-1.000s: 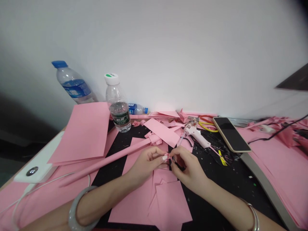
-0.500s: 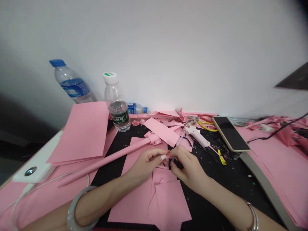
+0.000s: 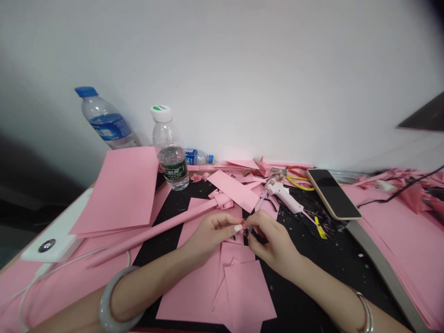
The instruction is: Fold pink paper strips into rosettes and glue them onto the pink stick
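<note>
Showing between the thumb and fingertips of the left hand [image 3: 210, 233], a small piece of pink paper [image 3: 243, 225] is pinched tightly. It looks compact and creased, its pink is deepened toward red near the top, and most of its outline is hidden by the fingers. The right hand [image 3: 274, 243] is held just beside it, fingers curled; whether anything is gripped there cannot be told. Below the fingertips, flat pink sheets [image 3: 249, 291] are overlapped. To their left, a long pink tube [image 3: 166, 225] is laid slantwise; beyond them, rightward, a glue gun [image 3: 287, 198] is set down.
</note>
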`<state>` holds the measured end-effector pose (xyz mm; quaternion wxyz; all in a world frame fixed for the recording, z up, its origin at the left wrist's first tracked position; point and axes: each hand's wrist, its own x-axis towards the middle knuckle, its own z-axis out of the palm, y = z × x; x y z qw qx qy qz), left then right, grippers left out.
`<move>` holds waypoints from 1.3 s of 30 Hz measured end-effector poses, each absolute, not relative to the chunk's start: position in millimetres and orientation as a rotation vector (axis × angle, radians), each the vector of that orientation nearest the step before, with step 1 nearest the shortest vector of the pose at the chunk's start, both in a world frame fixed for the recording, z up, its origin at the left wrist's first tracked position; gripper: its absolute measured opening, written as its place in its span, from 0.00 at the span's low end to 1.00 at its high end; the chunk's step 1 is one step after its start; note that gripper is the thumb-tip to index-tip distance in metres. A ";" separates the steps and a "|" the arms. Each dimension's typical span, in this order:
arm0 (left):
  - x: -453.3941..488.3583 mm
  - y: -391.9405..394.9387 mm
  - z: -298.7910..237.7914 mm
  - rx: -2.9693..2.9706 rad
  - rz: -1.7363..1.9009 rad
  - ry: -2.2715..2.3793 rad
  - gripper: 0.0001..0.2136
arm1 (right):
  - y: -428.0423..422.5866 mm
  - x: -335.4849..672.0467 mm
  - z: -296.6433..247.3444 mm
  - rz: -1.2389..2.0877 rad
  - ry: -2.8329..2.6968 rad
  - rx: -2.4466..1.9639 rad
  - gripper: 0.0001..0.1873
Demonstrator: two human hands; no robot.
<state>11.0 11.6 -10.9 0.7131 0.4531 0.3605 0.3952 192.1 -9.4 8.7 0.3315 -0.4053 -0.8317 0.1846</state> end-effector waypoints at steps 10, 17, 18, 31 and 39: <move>9.3 12.7 -11.5 0.970 0.861 0.804 0.06 | -7.8 190.7 15.9 0.489 -2.179 -1.081 0.13; 9.5 13.0 -11.6 0.934 0.849 0.784 0.08 | -7.5 191.2 15.5 0.505 -2.190 -1.087 0.14; 9.5 13.1 -11.5 0.933 0.850 0.784 0.09 | -7.5 191.3 15.2 0.508 -2.193 -1.082 0.14; 9.5 10.3 -5.4 1.085 0.850 0.792 0.07 | -9.5 188.8 16.6 0.549 -2.210 -1.028 0.13; 10.9 9.7 -5.1 1.122 0.842 0.834 0.07 | -10.1 188.9 17.2 0.548 -2.219 -1.016 0.15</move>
